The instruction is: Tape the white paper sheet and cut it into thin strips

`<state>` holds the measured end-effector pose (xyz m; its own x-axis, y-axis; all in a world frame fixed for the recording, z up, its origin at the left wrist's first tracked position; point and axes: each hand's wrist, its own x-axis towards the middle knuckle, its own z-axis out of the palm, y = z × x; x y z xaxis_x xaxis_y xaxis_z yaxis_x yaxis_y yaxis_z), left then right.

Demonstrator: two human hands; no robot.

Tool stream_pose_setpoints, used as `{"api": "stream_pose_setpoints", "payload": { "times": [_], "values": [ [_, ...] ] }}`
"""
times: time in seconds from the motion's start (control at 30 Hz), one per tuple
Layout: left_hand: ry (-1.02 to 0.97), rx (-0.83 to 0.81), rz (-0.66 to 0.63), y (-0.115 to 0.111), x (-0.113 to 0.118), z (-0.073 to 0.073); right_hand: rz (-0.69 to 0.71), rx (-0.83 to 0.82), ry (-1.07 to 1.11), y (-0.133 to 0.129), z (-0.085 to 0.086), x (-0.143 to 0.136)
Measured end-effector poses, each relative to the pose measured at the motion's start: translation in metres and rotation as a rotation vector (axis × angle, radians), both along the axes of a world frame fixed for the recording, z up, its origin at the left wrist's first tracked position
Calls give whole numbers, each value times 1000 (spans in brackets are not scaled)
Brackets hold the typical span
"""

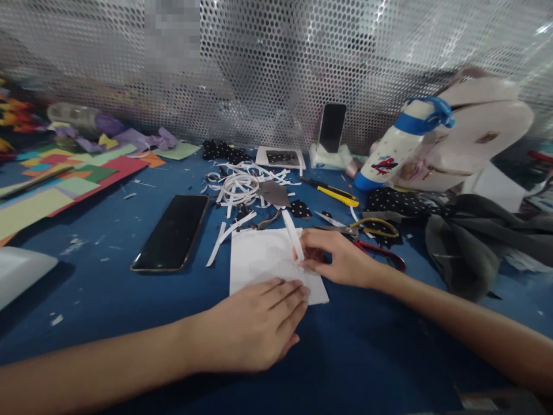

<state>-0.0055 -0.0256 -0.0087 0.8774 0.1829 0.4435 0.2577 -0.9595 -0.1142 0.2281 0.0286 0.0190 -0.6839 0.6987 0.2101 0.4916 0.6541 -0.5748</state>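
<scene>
In the head view, the left hand [254,328] lies flat across the lower part of a white paper piece [259,251], its fingers stretched out and close together, its grip holding nothing visible. The right hand [334,259] rests by the paper's right edge, its grip narrow, thumb and fingers pinching the near end of a white strip [291,231], which slants over the paper to just beyond its far edge. The paper lies on the blue table [103,323], in front of a heap of curled white strips [239,187]. Left of it lies a dark phone [175,233]; farther left are coloured sheets [103,173]. Beyond the right hand are a yellow cutter [339,197] and scissors [378,227] with yellow handles. Behind them, a bottle [395,147] leans beside a pale bag [470,129], and a second phone [332,129] stands upright against a white packet [330,158].
</scene>
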Motion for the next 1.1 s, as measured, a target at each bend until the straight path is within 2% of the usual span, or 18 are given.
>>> {"api": "stream_pose_setpoints", "payload": {
  "times": [0.2,0.53,0.87,1.1],
  "values": [
    [-21,-33,-16,3,-3,5,-60,-46,120,2,-12,-4],
    [-14,-62,-25,5,-3,4,-106,-45,74,4,-21,-3],
    [-1,-108,-52,8,-4,4,-135,105,-63,-3,-21,-5],
    [59,-155,83,17,-3,5,-193,54,147,0,-19,-6]
  ]
}}
